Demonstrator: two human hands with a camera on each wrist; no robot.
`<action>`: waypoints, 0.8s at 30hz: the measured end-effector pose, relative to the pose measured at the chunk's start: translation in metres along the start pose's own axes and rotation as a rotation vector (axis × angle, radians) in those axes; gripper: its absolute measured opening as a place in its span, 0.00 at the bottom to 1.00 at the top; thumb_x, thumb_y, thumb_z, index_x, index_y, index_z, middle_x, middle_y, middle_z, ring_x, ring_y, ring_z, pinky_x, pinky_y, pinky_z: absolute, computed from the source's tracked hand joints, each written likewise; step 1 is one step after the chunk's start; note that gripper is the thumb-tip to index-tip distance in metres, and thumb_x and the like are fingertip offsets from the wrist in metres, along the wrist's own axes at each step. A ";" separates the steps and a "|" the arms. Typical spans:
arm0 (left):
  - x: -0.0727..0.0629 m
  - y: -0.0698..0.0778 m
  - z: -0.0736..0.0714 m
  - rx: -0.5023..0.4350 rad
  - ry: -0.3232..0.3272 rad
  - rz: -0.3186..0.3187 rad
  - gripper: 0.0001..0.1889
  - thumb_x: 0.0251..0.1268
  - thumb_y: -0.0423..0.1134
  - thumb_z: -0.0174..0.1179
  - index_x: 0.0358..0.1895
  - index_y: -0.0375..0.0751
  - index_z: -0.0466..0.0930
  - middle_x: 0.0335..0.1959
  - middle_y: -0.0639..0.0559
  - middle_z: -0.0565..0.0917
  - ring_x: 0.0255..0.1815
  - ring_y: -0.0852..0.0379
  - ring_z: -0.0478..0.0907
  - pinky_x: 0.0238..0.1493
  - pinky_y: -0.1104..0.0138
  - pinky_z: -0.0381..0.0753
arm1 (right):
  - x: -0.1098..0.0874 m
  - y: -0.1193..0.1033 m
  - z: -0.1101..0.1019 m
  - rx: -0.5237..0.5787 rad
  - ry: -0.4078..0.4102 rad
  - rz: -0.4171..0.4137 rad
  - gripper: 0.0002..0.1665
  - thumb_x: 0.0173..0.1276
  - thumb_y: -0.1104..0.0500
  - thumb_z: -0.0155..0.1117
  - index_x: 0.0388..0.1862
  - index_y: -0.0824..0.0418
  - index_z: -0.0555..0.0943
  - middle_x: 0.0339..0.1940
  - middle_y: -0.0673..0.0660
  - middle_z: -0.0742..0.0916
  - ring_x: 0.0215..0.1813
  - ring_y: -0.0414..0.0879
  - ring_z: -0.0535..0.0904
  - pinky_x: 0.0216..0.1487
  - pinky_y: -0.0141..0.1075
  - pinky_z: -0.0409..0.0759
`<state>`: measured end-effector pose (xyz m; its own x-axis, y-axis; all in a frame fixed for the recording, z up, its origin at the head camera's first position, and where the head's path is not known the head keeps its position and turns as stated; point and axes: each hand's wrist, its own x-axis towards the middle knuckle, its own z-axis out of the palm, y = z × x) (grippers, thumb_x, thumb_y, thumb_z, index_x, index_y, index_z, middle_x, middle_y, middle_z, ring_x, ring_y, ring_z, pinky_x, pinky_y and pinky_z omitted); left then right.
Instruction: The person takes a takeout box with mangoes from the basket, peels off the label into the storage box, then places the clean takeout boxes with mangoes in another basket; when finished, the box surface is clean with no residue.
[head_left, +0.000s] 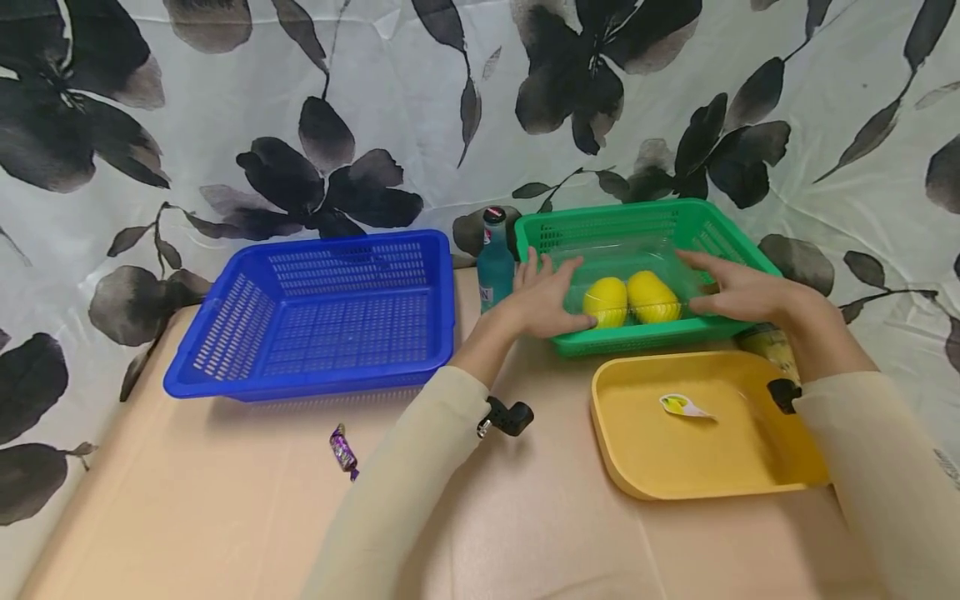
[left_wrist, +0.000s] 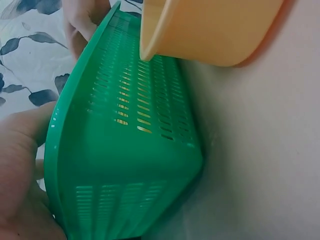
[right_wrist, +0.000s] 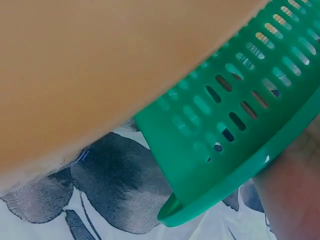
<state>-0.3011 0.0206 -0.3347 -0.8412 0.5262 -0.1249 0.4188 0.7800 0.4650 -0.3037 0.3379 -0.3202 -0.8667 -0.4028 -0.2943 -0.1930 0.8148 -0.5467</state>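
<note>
Two yellow lemons point(head_left: 653, 297) sit side by side in a clear plastic container point(head_left: 622, 252) inside the green basket point(head_left: 637, 343). At the basket's left end is my left hand point(head_left: 543, 298), fingers spread, the thumb reaching over the rim close to the lemons. My right hand point(head_left: 738, 289) reaches over the opposite end, its fingertips right at the container's right side. The left wrist view shows the left hand point(left_wrist: 20, 165) beside the basket rim. In the right wrist view, part of the right hand point(right_wrist: 295, 190) shows past the rim, its fingertips hidden.
A blue basket point(head_left: 337, 379) stands left, with a blue bottle point(head_left: 497, 262) between the baskets. In front lies a yellow tray point(head_left: 705, 471) holding a small lemon-printed piece point(head_left: 684, 406). A jar point(head_left: 770, 343) is partly hidden by the right arm. A purple-wrapped candy point(head_left: 342, 450) lies left.
</note>
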 end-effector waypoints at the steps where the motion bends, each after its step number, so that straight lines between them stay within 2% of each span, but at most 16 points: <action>1: 0.000 0.000 0.000 -0.001 0.002 0.008 0.47 0.71 0.61 0.60 0.85 0.55 0.44 0.84 0.31 0.38 0.82 0.35 0.19 0.81 0.41 0.29 | 0.000 0.001 0.000 -0.002 -0.001 -0.001 0.52 0.76 0.61 0.58 0.86 0.62 0.37 0.82 0.77 0.50 0.74 0.82 0.58 0.66 0.75 0.63; 8: -0.012 -0.002 -0.002 0.035 0.045 0.073 0.43 0.74 0.61 0.56 0.85 0.55 0.46 0.85 0.42 0.30 0.84 0.42 0.21 0.81 0.39 0.32 | -0.004 -0.009 -0.001 -0.020 -0.002 -0.045 0.50 0.76 0.63 0.59 0.85 0.64 0.41 0.83 0.74 0.47 0.77 0.82 0.49 0.69 0.76 0.55; 13: -0.027 0.000 -0.009 0.078 0.057 0.151 0.41 0.75 0.61 0.55 0.84 0.54 0.49 0.86 0.44 0.37 0.86 0.43 0.29 0.80 0.36 0.39 | -0.010 -0.028 -0.007 -0.125 0.026 -0.092 0.50 0.74 0.61 0.62 0.86 0.61 0.45 0.85 0.71 0.45 0.82 0.74 0.42 0.73 0.74 0.52; 19: -0.049 0.003 -0.015 0.162 0.033 0.207 0.40 0.76 0.60 0.56 0.84 0.54 0.51 0.86 0.46 0.43 0.86 0.44 0.30 0.80 0.38 0.43 | -0.014 -0.047 -0.005 -0.178 0.053 -0.175 0.49 0.75 0.57 0.65 0.85 0.60 0.49 0.85 0.68 0.52 0.82 0.71 0.48 0.73 0.72 0.55; 24: -0.073 -0.003 -0.017 0.178 0.050 0.247 0.39 0.76 0.57 0.58 0.83 0.54 0.54 0.85 0.47 0.47 0.86 0.45 0.35 0.79 0.36 0.48 | -0.018 -0.064 0.004 -0.197 0.055 -0.216 0.47 0.76 0.53 0.65 0.85 0.59 0.52 0.86 0.63 0.52 0.84 0.67 0.46 0.75 0.70 0.53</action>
<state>-0.2473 -0.0261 -0.3119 -0.7203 0.6935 0.0180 0.6625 0.6799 0.3144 -0.2741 0.2911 -0.2832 -0.8183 -0.5570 -0.1417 -0.4567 0.7799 -0.4279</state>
